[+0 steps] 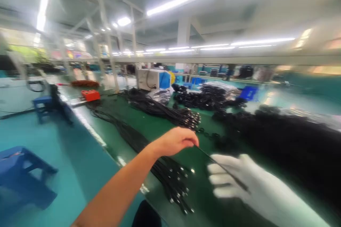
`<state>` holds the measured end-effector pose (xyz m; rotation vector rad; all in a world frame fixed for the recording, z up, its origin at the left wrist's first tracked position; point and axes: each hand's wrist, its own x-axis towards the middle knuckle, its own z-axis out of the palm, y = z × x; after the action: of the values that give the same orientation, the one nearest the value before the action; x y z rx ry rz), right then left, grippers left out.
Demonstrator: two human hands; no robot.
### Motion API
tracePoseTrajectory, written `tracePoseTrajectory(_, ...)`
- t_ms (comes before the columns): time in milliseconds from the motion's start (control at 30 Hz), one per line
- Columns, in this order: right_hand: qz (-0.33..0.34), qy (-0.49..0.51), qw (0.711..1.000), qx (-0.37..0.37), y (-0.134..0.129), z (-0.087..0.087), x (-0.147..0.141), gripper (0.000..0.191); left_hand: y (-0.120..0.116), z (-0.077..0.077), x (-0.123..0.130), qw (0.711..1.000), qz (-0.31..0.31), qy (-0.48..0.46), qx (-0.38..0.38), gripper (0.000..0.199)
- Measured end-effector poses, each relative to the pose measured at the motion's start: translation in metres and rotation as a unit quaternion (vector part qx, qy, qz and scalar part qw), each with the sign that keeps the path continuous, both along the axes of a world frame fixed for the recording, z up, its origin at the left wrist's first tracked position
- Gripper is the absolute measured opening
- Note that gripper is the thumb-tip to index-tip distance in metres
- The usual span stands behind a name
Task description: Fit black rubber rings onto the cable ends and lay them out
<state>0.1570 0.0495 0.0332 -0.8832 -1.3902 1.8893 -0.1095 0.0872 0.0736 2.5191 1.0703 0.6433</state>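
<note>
My left hand (177,142), bare, is closed in a pinch on a thin black cable (205,154) above the green bench top. The cable slants down to the right, and its thicker black end lies across the palm side of my right hand (234,179). That hand wears a white glove, its fingers stretched out rather than curled round the cable. Below my left forearm a bundle of black cables (162,173) with shiny metal ends lies along the bench. A second cable bundle (165,111) rests farther back, its metal ends pointing right.
Heaped black cables (287,138) cover the bench's right side, blurred. Toward the back are coiled black cables (205,97), a white and blue machine (153,79), a red box (90,95) and a blue bin (248,93). Blue stools (22,173) stand on the floor at left.
</note>
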Motion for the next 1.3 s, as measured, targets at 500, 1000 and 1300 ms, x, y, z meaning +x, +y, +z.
tracePoseTrajectory(500,0.216,0.278,0.903,-0.246,-0.017,-0.053,-0.018,0.035,-0.022,-0.003,0.096,0.986,-0.092,0.139,-0.006,0.019)
tracePoseTrajectory(1000,0.055,0.507,0.851,-0.122,-0.003,-0.011,0.029,0.025,-0.023,-0.098,0.072,0.967,0.146,0.197,0.064,0.031)
tracePoseTrajectory(1300,-0.071,0.355,0.928,-0.085,0.007,-0.012,0.027,0.024,-0.102,-0.058,0.09,0.962,0.005,0.174,0.209,0.02)
